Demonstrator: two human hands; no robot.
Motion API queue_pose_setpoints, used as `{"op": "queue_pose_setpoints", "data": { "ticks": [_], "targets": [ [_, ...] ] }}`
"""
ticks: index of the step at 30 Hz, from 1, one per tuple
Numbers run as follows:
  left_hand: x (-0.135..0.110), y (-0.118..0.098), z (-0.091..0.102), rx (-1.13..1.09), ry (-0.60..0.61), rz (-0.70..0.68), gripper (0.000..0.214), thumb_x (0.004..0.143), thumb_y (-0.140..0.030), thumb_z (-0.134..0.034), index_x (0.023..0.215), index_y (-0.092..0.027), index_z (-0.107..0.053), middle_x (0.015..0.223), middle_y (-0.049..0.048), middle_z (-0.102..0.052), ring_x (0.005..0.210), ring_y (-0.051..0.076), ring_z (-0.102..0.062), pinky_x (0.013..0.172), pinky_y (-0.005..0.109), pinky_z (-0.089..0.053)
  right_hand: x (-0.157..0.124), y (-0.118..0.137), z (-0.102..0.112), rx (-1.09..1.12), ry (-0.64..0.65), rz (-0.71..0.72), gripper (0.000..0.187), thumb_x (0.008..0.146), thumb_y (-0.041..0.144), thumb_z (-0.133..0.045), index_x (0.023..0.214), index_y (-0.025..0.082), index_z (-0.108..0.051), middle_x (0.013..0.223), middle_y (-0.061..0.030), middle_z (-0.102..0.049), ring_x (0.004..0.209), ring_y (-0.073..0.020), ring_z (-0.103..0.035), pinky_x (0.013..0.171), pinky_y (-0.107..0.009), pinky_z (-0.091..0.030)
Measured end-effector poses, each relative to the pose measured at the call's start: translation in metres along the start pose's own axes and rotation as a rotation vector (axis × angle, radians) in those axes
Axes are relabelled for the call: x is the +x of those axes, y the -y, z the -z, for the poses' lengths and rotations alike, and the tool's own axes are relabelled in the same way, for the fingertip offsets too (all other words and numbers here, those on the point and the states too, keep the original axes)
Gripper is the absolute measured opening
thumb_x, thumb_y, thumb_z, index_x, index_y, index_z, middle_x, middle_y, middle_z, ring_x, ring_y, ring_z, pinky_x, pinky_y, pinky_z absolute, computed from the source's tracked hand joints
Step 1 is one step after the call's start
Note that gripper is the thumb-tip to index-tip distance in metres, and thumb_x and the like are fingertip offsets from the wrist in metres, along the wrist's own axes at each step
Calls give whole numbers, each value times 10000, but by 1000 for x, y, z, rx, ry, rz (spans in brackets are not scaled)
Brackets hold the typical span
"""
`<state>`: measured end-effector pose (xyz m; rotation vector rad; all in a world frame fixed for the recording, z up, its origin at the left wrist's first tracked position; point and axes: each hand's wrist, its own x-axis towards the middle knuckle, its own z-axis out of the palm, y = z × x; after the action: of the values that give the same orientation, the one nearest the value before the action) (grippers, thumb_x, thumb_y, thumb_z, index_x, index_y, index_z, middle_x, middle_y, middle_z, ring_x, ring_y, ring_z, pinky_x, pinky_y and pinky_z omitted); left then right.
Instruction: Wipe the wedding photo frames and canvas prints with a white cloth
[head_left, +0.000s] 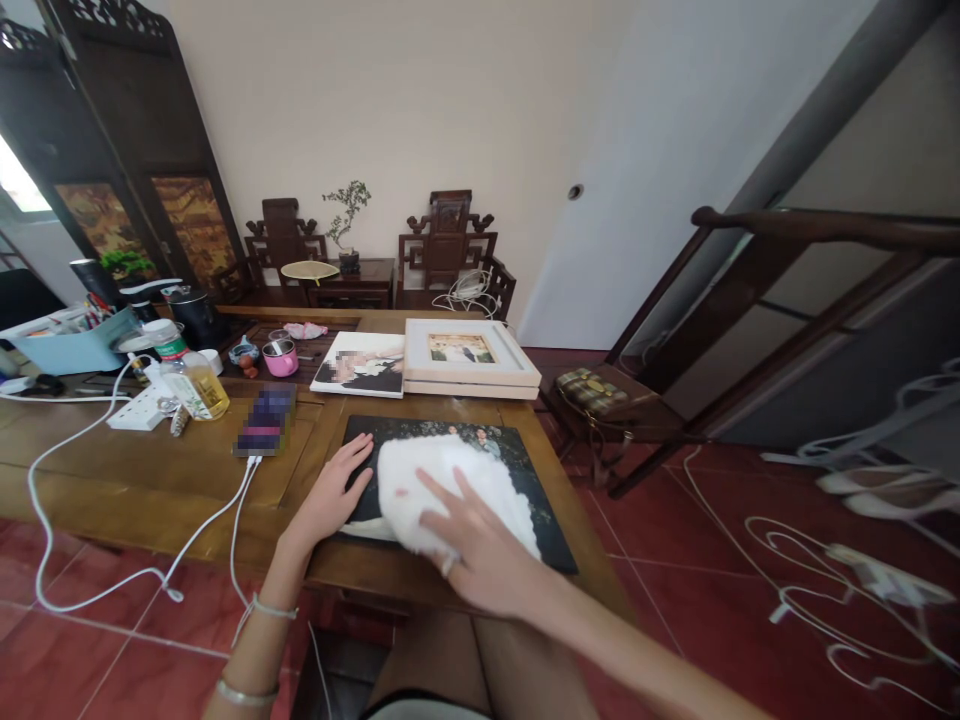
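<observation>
A dark photo panel [544,530] lies flat near the front edge of the wooden table, with small figures printed in its upper part. On top of it is a fluffy white cloth [480,470], which hides much of the picture. My right hand [469,545] rests on this cloth with its fingers spread, pressing it from above rather than gripping it. Flat against the panel's left edge lies my left hand [341,490], fingers stretched out and apart, holding nothing.
Behind the panel are a white picture frame [517,350] and a photo print [349,375]. A phone [264,420] on charging cables, a bottle [196,385], a power strip [137,410] and a pink cup [280,360] stand left. A chair [675,400] with a plaid bag [590,390] is right.
</observation>
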<state>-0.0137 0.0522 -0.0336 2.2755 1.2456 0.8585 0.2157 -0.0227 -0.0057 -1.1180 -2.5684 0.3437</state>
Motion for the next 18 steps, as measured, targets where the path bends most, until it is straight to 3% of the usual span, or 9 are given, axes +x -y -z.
{"op": "queue_pose_setpoints", "data": {
  "ticks": [5, 8, 11, 15, 18],
  "targets": [
    [0, 1, 0, -3, 7, -16, 395, 912, -301, -390, 1292, -230, -472, 1404, 54, -429, 1321, 195, -355, 1103, 443, -284, 71, -63, 9, -116, -52, -215, 331, 865, 189, -361, 1151, 145, -520, 1270, -174, -529, 1347, -293, -231, 1029, -611, -149],
    [1, 3, -1, -16, 3, -11, 391, 923, -300, -356, 1288, -227, -477, 1402, 56, -432, 1320, 190, -355, 1106, 442, -280, 91, -65, 6, -126, -58, -228, 343, 881, 209, -343, 1175, 148, -509, 1241, -179, -550, 1340, -325, -229, 993, -658, -139],
    [1, 4, -2, -31, -11, 13, 398, 934, -286, -315, 1295, -221, -469, 1399, 57, -435, 1319, 182, -356, 1112, 432, -272, 77, -37, -3, -116, -25, -164, 318, 846, 221, -408, 1133, 179, -539, 1250, -154, -555, 1351, -322, -196, 1016, -647, -90],
    [1, 3, -2, -29, 17, 43, 406, 930, -268, -308, 1298, -210, -468, 1408, 66, -421, 1329, 185, -339, 1116, 433, -261, 24, 13, -8, -18, 41, 49, 352, 671, 132, -492, 1006, 214, -562, 1395, -56, -432, 1379, -321, -64, 1035, -651, 39],
    [1, 3, -1, -30, 16, 32, 407, 924, -259, -317, 1300, -213, -464, 1411, 63, -417, 1328, 187, -341, 1114, 436, -263, -11, 29, -2, 45, 89, 126, 396, 610, 88, -469, 976, 210, -558, 1434, -43, -374, 1386, -281, -56, 1069, -608, 38]
  ]
}}
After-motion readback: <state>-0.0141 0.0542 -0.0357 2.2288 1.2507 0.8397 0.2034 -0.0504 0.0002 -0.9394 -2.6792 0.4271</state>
